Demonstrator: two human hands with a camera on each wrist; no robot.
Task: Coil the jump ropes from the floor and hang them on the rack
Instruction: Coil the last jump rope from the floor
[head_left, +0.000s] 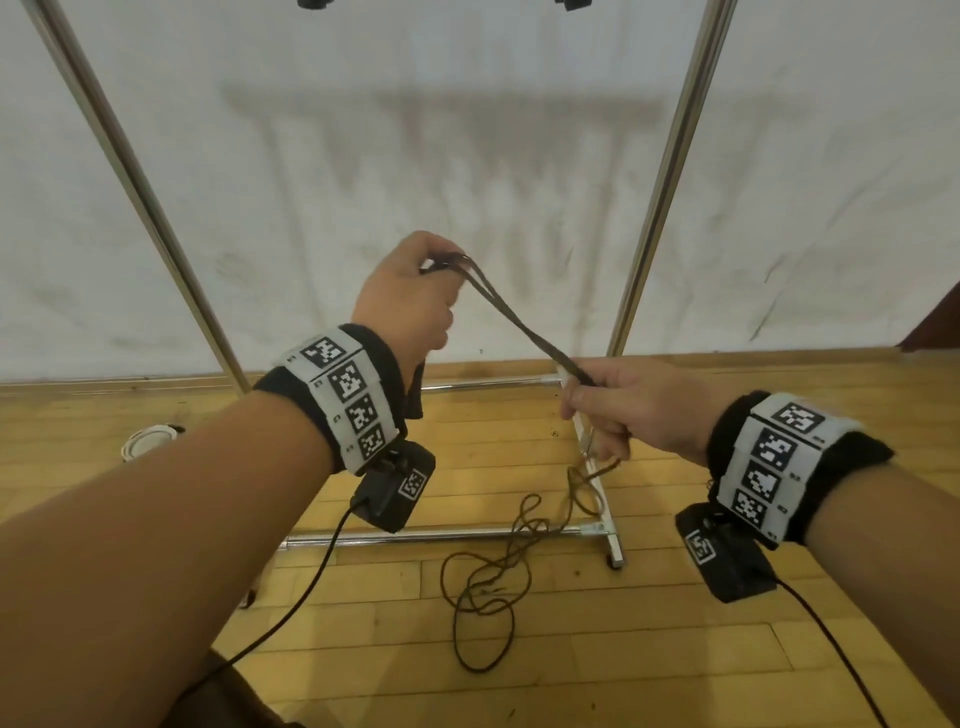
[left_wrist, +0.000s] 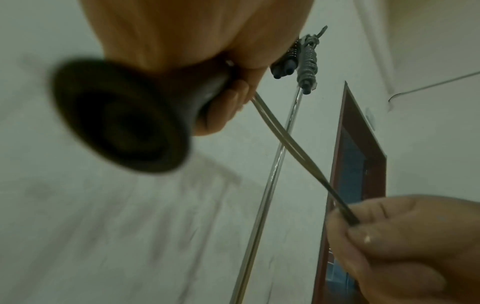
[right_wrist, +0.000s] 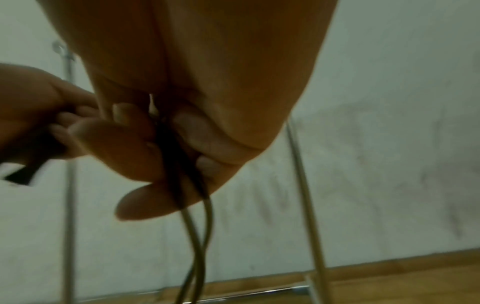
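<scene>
Head view: both my forearms fill the foreground, wrists banded. My left hand (head_left: 410, 296) is raised in front of the rack (head_left: 670, 171), fingers curled round the handle end of the brown jump rope (head_left: 519, 317). A doubled strand runs taut down to my right hand (head_left: 618, 405), which pinches it just in front of the rack's lower crossbar. Below that hand the slack drops to a loose tangle (head_left: 493, 577) on the wooden floor (head_left: 701, 649), lying across the rack's base rail (head_left: 441, 535). A white coil (head_left: 148, 439) lies on the floor left of the rack.

Left wrist view: dark flared handle (left_wrist: 122, 117) nearest the lens, gripped in my fist; two strands leave it toward my right fingers (left_wrist: 384, 232). Other bundled ropes (left_wrist: 306, 59) already hang high on the rack.

Right wrist view: thumb and fingers closed on two strands (right_wrist: 182, 160), which hang free below.

Risk, as I judge it: the floor tangle may snag on the base rail or knot as I draw it up; uneven tension would yield loose, slipping loops.
</scene>
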